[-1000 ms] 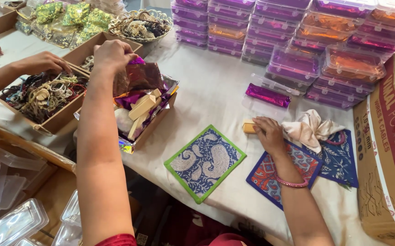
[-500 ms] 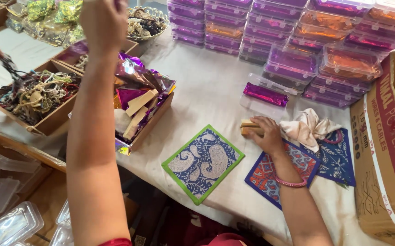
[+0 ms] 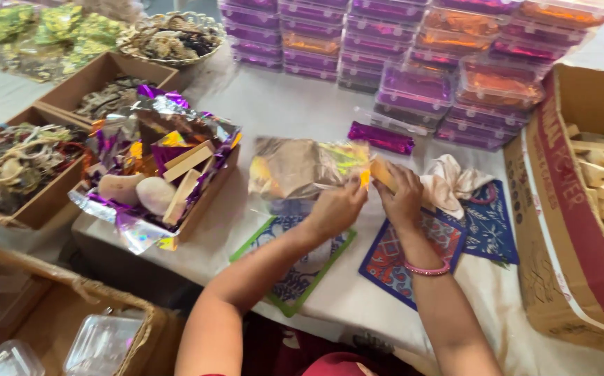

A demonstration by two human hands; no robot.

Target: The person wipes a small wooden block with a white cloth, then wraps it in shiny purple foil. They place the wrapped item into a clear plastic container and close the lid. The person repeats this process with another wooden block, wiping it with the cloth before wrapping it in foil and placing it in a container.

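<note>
Foil sheet is up over the table, above the green-edged mat. My left hand pinches its right edge; my right hand clamps a small tan block against that edge.

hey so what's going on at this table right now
A person is working over a cloth-covered table. The left hand holds up a sheet of shiny foil wrap, and the right hand presses a small tan block against its edge. Below the hands lie patterned fabric squares. To the left, a cardboard box lined with purple foil holds wooden pieces; stacked clear lidded containers stand behind.
</note>
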